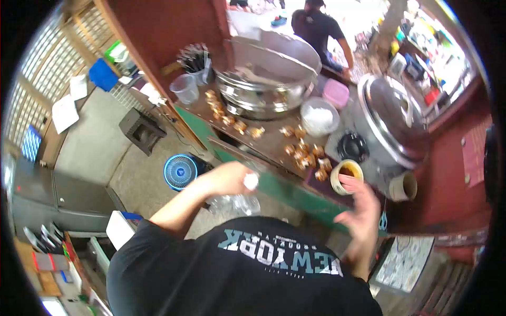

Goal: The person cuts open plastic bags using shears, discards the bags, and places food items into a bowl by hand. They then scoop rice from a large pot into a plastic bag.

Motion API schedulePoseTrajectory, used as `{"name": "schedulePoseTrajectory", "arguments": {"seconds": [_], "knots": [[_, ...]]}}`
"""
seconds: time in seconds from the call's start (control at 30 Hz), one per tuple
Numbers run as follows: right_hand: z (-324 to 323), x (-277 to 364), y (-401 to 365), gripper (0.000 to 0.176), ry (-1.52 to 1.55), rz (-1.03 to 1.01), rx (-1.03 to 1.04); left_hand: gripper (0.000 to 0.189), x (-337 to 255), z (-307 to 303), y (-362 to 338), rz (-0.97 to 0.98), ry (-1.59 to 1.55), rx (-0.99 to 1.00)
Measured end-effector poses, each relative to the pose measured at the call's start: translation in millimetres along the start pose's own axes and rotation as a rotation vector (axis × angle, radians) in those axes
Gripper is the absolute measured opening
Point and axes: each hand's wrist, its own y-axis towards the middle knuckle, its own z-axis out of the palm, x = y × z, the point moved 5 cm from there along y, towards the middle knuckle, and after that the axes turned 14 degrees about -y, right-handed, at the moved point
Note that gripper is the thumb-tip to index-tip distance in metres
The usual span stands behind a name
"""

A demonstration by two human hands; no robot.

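My left hand (226,179) is closed in front of my body around a small white thing with a rounded end (251,181); I cannot tell what it is. Below that hand is a crumpled clear plastic bag (234,204). My right hand (362,206) has its fingers stretched out and the thumb apart, fingertips overlapping the near rim of a pale cup (335,184) with yellow-brown contents. Beside this cup, several small tied pouches with brown contents (301,154) lie in a cluster on the counter (274,138). More pouches (228,120) form a row further left.
A large steel pot (269,97) and a lidded steel pot (392,118) stand on the counter. Between them are a clear tub (319,117) and a pink container (336,93). A blue fan (180,171) and dark stool (141,130) are on the floor. A person (319,32) is outside.
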Motion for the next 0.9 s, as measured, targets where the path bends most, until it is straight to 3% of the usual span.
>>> {"name": "schedulePoseTrajectory", "arguments": {"seconds": [0.03, 0.07, 0.1, 0.13, 0.17, 0.2, 0.23, 0.3, 0.33, 0.37, 0.5, 0.53, 0.57, 0.63, 0.7, 0.73, 0.77, 0.8, 0.9], "knots": [[44.6, 4.9, 15.4, 0.097, -0.003, -0.117, 0.131, 0.029, 2.4, 4.6, -7.7, 0.072, 0.014, 0.023], [88.9, 20.3, 30.7, 0.111, -0.069, -0.212, 0.248, 0.029, 0.3, 8.2, -15.3, 0.138, -0.048, 0.018], [138.3, 20.3, 33.8, 0.116, 0.018, -0.26, 0.32, 0.03, -1.5, 13.2, -24.5, 0.205, -0.108, 0.02], [182.2, 24.8, 35.1, 0.119, 0.104, -0.178, 0.46, 0.031, 2.1, 10.4, -34.8, 0.258, -0.258, -0.093], [231.5, 16.9, 26.9, 0.123, 0.526, -0.115, 0.477, 0.033, 8.7, 9.7, -42.9, 0.316, -0.41, -0.204], [255.8, 14.8, 28.3, 0.126, 0.373, -0.19, 0.393, 0.034, 25.5, 7.3, -48.8, 0.475, -0.704, -0.466], [271.0, 25.9, 31.5, 0.125, 0.61, -0.053, 0.429, 0.029, 45.7, 3.8, -56.6, 0.517, -0.719, -0.529], [300.0, 35.4, 43.5, 0.123, 0.751, -0.018, 0.465, 0.028, 79.7, 7.5, -71.8, 0.403, -1.157, -0.873], [318.3, 38.4, 46.5, 0.121, 0.812, 0.053, 0.536, 0.033, 91.2, 5.8, -71.5, 0.424, -1.843, -0.931], [330.8, 44.1, 47.6, 0.114, 0.821, 0.069, 0.601, 0.047, 94.4, -6.4, -85.0, 0.437, -1.74, -1.048], [378.4, 58.4, 42.5, 0.088, 0.848, -0.041, 0.797, 0.042, 120.2, -12.2, -135.9, 0.388, -1.623, -1.373], [395.6, 48.5, 34.0, 0.077, 0.811, 0.119, 0.865, 0.038, 121.0, -7.9, -149.1, 0.259, -1.61, -1.459], [413.4, 34.3, 22.1, 0.068, 0.766, 0.276, 0.93, 0.032, 118.4, -7.2, -167.7, 0.147, -1.203, -1.476], [442.1, 24.9, 2.8, 0.039, 0.78, 0.393, 1.122, 0.029, 137.4, 10.1, -188.7, 0.07, -1.003, -1.533], [460.6, 22.1, -20.2, 0.023, 0.8, 0.589, 1.259, 0.022, 135.9, 29.8, -213.1, -0.085, -0.566, -1.565], [470.1, 22.9, -31.2, 0.02, 0.815, 0.565, 1.352, 0.017, 116.1, 34.3, -222.6, -0.157, -0.323, -1.534], [471.0, 33.4, -38.0, 0.017, 0.869, 0.774, 1.383, 0.015, 96.6, 41.1, -232.4, -0.231, -0.082, -1.482], [481.6, 33.4, -50.2, 0.016, 0.885, 0.828, 1.457, 0.019, 96.7, 56.3, -237.7, -0.235, 0.094, -1.486], [500.1, 58.4, -88.4, 0.023, 0.855, 0.912, 1.567, 0.022, 94.4, 89.5, -275.2, -0.358, 0.259, -1.556]]}}
